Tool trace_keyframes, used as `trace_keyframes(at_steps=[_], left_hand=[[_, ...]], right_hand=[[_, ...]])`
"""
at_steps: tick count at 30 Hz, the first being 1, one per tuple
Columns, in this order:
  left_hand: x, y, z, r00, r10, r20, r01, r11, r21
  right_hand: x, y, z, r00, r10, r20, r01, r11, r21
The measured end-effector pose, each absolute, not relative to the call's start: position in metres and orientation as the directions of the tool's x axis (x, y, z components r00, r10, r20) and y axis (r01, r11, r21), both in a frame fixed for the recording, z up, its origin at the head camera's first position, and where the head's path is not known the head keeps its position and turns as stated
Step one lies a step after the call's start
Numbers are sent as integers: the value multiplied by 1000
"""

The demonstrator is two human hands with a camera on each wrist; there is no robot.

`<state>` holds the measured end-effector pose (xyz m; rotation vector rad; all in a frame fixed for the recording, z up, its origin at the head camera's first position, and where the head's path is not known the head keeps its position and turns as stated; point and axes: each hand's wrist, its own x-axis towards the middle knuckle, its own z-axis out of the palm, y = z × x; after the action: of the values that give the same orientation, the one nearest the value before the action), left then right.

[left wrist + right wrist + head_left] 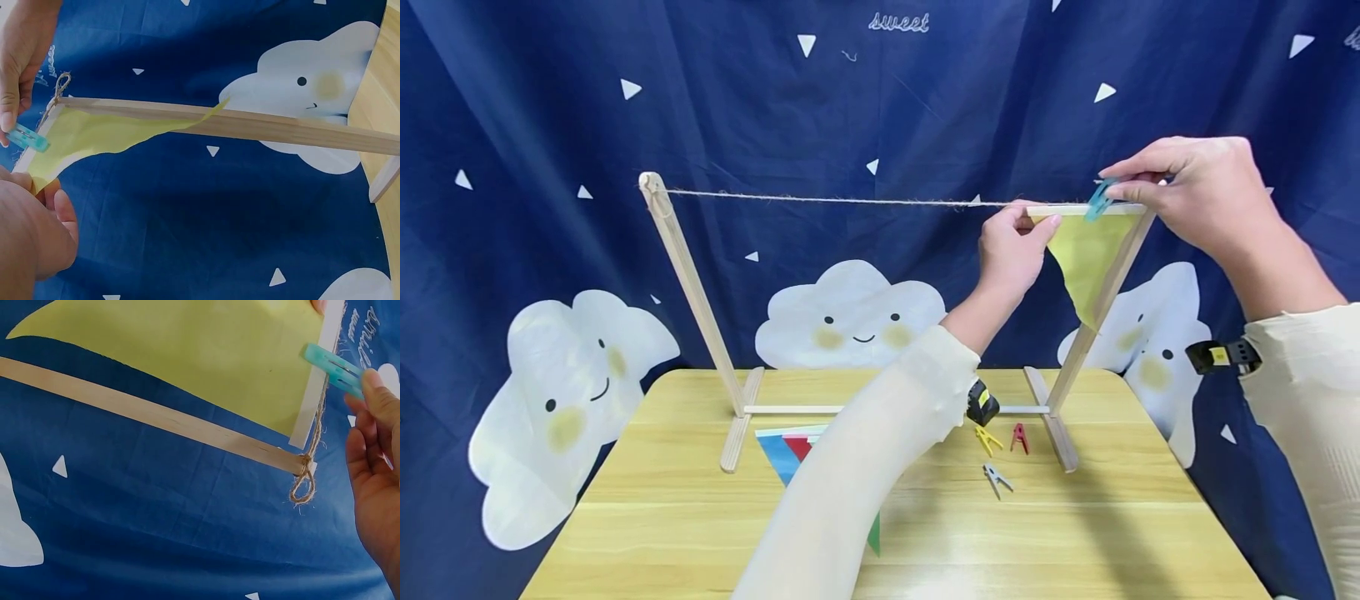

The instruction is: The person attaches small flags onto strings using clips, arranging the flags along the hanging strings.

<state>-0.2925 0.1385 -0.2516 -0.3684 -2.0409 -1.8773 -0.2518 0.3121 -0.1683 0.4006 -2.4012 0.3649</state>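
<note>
A yellow triangular pennant (1090,250) with a white top strip hangs at the right end of the twine (850,200), in front of the right wooden post. My left hand (1017,250) pinches the strip's left corner against the twine. With thumb and fingers my right hand (1206,192) grips a teal clothespin (1098,200), whose tip overlaps the strip and the twine near the middle of the strip. In the right wrist view the clothespin (334,369) lies across the white strip, and the pennant's tip curls away to the left.
A wooden frame with a left post (692,292) stands on the table (647,517). On the table lie a yellow clothespin (988,441), a red clothespin (1019,438) and a grey clothespin (997,480). Blue, red and green pennants (778,454) lie partly hidden under my left arm.
</note>
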Motion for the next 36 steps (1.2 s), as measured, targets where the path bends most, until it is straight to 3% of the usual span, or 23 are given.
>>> trace_keyframes(at_steps=[11,22,36], left_hand=[[-293,141,-253,-911,-45,410,406,88,910],[-293,140,-253,-907,-34,420,416,96,904],[-296,138,-254,-910,-24,414,408,134,903]], right_hand=[[-252,312,-171,-718,-235,655,-404,907,-117],[-252,314,-170,-775,-268,572,-387,917,-94],[-253,316,-169,-769,-300,565,-392,919,-46]])
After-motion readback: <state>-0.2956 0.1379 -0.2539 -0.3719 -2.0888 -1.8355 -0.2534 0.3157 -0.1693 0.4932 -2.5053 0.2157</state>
